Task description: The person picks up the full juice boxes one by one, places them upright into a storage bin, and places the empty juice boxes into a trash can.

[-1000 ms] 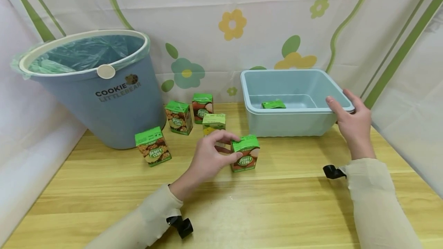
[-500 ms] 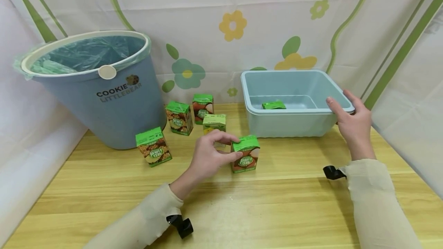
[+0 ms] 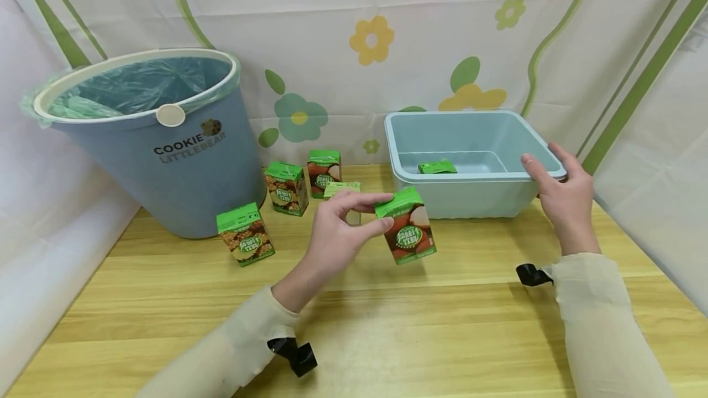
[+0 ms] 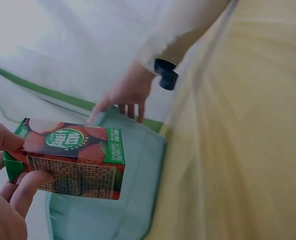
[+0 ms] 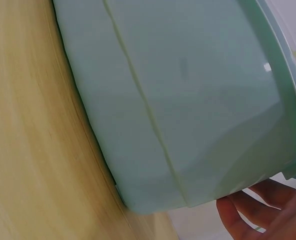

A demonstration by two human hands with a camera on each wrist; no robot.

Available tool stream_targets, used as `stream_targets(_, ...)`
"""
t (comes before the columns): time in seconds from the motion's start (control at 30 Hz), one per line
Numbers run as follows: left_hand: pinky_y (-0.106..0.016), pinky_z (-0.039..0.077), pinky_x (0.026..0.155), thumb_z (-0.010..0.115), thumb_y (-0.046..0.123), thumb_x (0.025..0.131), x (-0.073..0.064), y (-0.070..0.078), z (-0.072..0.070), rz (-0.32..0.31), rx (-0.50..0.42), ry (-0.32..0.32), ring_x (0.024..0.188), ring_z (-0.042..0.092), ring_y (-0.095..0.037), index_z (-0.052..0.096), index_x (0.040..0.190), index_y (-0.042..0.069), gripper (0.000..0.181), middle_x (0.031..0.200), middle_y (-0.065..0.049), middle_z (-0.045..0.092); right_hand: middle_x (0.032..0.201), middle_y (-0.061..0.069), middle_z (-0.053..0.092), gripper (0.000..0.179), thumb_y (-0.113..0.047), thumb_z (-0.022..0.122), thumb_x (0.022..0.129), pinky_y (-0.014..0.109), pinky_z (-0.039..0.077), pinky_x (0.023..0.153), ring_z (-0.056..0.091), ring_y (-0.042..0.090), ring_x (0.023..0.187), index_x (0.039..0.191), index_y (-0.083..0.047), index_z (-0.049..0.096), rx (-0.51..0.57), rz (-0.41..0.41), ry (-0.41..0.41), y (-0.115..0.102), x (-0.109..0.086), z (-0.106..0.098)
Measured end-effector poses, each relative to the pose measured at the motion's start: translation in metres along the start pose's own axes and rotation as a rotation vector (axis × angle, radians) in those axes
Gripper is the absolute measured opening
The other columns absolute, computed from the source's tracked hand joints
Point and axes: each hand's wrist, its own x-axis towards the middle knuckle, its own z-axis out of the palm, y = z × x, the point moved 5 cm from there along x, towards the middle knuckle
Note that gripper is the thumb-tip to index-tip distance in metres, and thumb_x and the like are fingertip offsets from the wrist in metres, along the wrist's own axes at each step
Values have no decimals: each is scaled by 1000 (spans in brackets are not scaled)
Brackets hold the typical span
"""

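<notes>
Gripping on both sides

On the worktop (image 3: 442, 336), a blue bucket (image 3: 204, 198) stands left of a pale-blue tub (image 3: 464, 198), whose rim the right hand (image 3: 566, 195) grasps. The left hand (image 3: 337, 229) pinches a carton (image 3: 409, 232) aloft (tilted, near the tub). Held only by its top end, the carton could pivot or slip if that pinch loosens.

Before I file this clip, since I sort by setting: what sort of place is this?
Probably a staged tabletop workspace, perhaps a booth: a wood-grain table backed by flower-printed cloth, with a lined bin and a blue tub set on it.
</notes>
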Motion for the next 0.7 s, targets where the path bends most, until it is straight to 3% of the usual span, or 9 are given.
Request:
stream_targets(0.1,-25,48,77,87,7,85,6,12,-1,17,-39,12,102,60,-18,83,118,15,34,102,-7,71,172,9,36,78,-61,70,95,1,45,76,49,1,115,164,-41,38,-1,1,-10,0,1,1)
stream_targets(0.27,-31,63,89,84,4,88,17,29,-2,13,-127,11,105,60,-18,81,121,11,34,105,-7,66,172,9,36,79,-62,70,95,1,45,77,49,1,116,164,-41,37,3,7,-13,1,1,2)
stream_targets(0.33,-35,67,83,83,3,89,23,35,-3,3,-183,13,105,62,-17,81,121,8,33,105,-7,65,171,9,36,79,-61,70,95,1,45,77,50,2,117,164,-41,38,6,7,-9,0,1,1)
stream_targets(0.5,-35,67,81,81,-1,89,37,46,-6,-28,-310,43,96,69,-14,80,122,6,34,105,-5,66,173,6,35,80,-61,70,95,0,44,79,49,6,123,164,-40,37,11,6,-13,-1,1,2)
stream_targets(0.7,-33,67,82,81,1,90,52,53,-4,-57,-362,51,88,69,-12,80,122,10,33,95,-3,69,175,3,32,79,-62,70,95,2,44,79,50,8,126,164,-43,37,0,13,-12,1,0,0)
